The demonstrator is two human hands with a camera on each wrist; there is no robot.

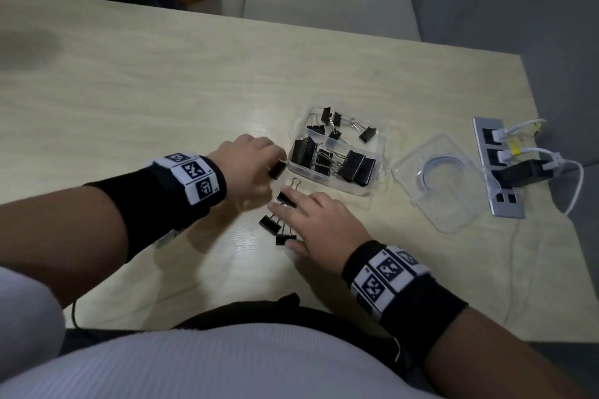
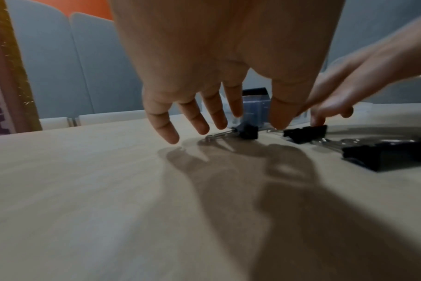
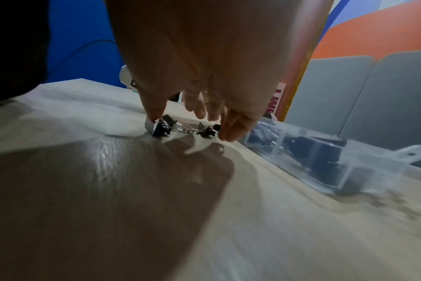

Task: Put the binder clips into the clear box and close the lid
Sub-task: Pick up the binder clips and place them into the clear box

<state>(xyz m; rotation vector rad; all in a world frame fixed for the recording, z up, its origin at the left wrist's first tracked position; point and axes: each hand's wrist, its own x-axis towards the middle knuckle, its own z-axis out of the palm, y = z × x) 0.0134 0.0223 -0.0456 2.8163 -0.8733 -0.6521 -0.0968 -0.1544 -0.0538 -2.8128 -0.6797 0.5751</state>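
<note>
The clear box [image 1: 376, 144] sits open on the table with several black binder clips [image 1: 355, 163] inside; it also shows in the right wrist view [image 3: 363, 171]. Its lid [image 1: 444, 181] lies apart to the right. My left hand [image 1: 272, 160] hovers with loose, spread fingers [image 2: 166, 131] over one clip [image 1: 277, 169] [image 2: 248, 131] beside the box's left wall, not gripping it. My right hand [image 1: 285, 227] reaches flat over three loose clips [image 1: 287, 197] [image 1: 270, 223] [image 1: 285, 239]. Its thumb [image 3: 154, 114] touches one clip [image 3: 160, 129], and a finger [image 3: 233, 131] is beside another [image 3: 207, 131].
A metal power strip [image 1: 505, 207] with white plugs and cables lies at the table's right edge, just past the lid. Chairs [image 1: 324, 0] stand beyond the far edge. The wooden table [image 1: 146, 91] stretches to the left and back.
</note>
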